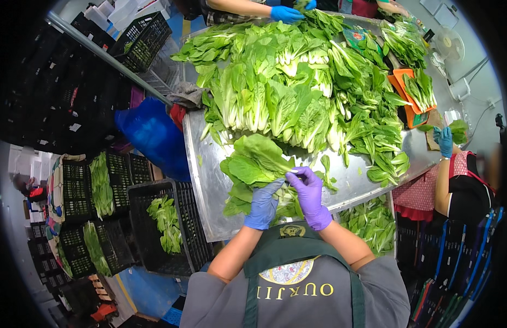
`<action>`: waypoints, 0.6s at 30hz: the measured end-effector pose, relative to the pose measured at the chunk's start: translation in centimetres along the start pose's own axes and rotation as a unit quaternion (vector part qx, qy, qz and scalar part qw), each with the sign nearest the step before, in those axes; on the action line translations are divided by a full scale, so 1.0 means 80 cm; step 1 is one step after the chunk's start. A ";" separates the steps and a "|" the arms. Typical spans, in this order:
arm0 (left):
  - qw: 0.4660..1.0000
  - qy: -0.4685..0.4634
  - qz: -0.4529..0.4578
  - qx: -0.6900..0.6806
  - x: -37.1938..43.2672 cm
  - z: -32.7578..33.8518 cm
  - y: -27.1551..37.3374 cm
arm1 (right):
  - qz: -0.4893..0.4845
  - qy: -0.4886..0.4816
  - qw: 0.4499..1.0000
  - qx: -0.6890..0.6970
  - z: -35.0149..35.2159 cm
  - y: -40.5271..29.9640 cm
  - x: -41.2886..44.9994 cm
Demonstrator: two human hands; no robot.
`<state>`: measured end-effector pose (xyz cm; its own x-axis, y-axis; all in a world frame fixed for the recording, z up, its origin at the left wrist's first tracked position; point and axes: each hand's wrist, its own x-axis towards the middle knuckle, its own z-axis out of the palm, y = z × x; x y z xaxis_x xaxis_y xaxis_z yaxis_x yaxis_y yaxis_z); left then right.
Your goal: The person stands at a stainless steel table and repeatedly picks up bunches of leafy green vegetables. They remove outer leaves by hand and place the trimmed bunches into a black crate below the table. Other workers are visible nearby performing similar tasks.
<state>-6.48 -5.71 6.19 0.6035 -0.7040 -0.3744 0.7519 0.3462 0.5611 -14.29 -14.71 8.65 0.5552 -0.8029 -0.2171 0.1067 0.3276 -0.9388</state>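
My left hand (263, 205), in a blue glove, grips a bunch of leafy greens (253, 162) by its stems near the front edge of the metal table (208, 205). The broad leaves fan out up and to the left. In a purple glove, my right hand (310, 197) pinches a pale stalk end between thumb and forefinger, close beside the left fingertips. Right behind the bunch lies a large heap of the same greens (269, 86), with pale stem ends towards me. A few loose leaves (327, 174) rest on the metal to the right.
Black plastic crates (155, 246) with greens stand at my left, near a blue plastic bag (151, 135). A co-worker's gloved hand (286, 14) is across the table; another's (444, 141) holds leaves at right, near an orange scale or tray (403, 92). Another container of greens (370, 225) sits below the table edge.
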 end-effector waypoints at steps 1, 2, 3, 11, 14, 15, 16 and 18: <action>1.000 0.003 -0.001 0.002 0.000 -0.001 0.000 | -0.024 -0.008 0.999 -0.032 -0.001 0.001 -0.001; 1.000 0.006 -0.002 0.004 0.001 -0.003 0.000 | -0.047 -0.016 0.997 -0.064 -0.002 0.003 -0.001; 1.000 0.008 -0.002 0.006 0.000 -0.004 0.002 | -0.071 -0.026 0.993 -0.095 -0.001 0.005 -0.001; 0.993 -0.011 -0.035 -0.108 0.010 -0.029 0.023 | 0.067 -0.010 0.987 0.147 -0.070 0.013 0.003; 0.991 -0.035 -0.042 -0.122 0.011 -0.042 0.032 | 0.187 -0.082 0.975 -0.087 -0.141 0.057 0.012; 0.992 -0.034 -0.033 -0.121 0.012 -0.044 0.031 | 0.064 -0.080 0.962 -0.251 -0.138 0.054 0.008; 0.992 -0.033 -0.025 -0.120 0.013 -0.044 0.030 | -0.062 -0.074 0.910 -0.404 -0.136 0.051 0.005; 0.997 -0.042 -0.018 -0.070 0.014 -0.041 0.030 | -0.169 -0.070 0.886 -0.427 -0.103 0.021 0.000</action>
<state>-3.12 -3.65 4.72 0.5553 -0.7651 -0.3259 0.8059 0.3982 0.4382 -20.91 -18.22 4.86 0.7141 -0.6938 0.0934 -0.3434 -0.4634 -0.8169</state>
